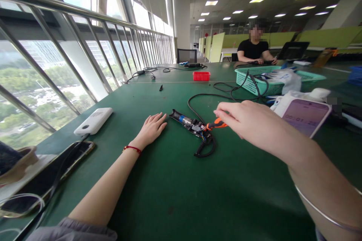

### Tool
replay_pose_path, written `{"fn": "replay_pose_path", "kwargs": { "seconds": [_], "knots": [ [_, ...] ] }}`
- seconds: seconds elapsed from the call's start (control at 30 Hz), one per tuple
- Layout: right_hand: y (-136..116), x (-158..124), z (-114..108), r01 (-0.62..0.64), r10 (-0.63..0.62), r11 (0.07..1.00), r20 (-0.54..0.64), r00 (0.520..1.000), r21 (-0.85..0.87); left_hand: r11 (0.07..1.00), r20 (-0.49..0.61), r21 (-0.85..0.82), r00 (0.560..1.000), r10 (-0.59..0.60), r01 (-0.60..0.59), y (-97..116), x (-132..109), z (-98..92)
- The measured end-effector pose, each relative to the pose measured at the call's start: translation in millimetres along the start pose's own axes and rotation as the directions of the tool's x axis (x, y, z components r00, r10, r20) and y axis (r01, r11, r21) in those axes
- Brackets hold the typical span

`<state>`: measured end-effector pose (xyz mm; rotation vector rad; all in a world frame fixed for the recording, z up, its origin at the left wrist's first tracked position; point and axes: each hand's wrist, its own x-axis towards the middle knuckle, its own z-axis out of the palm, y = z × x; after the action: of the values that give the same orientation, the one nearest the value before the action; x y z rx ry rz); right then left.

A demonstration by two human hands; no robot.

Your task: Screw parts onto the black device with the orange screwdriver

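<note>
On the green table lies an opened handheld electric device point(188, 122), its silver cylinder, blue band and small coloured wires exposed, with a black curved piece point(207, 152) at its near end. My right hand point(240, 116) is closed around pliers with orange and black handles point(217, 123). Their tip meets the wired end of the device; the jaws are too small to make out. My left hand point(152, 128) rests flat on the tabletop, fingers stretched out, just left of the device's black end and holding nothing.
A red tray point(201, 76) and a small black part point(161, 87) lie farther back. At the right stand a teal basket point(251, 84) and a phone showing a timer point(304, 115). A white power bank point(94, 121) and dark phone point(53, 173) lie left. Another person point(253, 49) sits opposite.
</note>
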<state>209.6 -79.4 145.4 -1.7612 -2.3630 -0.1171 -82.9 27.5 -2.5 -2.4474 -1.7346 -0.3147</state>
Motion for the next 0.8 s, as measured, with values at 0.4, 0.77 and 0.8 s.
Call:
{"fn": "replay_pose_path", "kwargs": {
  "seconds": [0.4,0.77,0.8],
  "knots": [
    [8,-5,3,0.068,-0.07,0.997,-0.097,0.993,-0.019,0.999,0.035,-0.046,0.999,0.016,-0.015,-1,0,-0.5],
    [12,-4,5,0.135,-0.139,0.99,-0.166,0.976,-0.037,0.998,0.03,-0.063,0.999,0.016,-0.014,-2,0,-0.3],
    [12,-4,6,0.122,-0.125,0.992,-0.143,0.982,-0.03,0.998,0.032,-0.062,0.999,0.016,-0.014,-2,0,-0.5]
  ]
}}
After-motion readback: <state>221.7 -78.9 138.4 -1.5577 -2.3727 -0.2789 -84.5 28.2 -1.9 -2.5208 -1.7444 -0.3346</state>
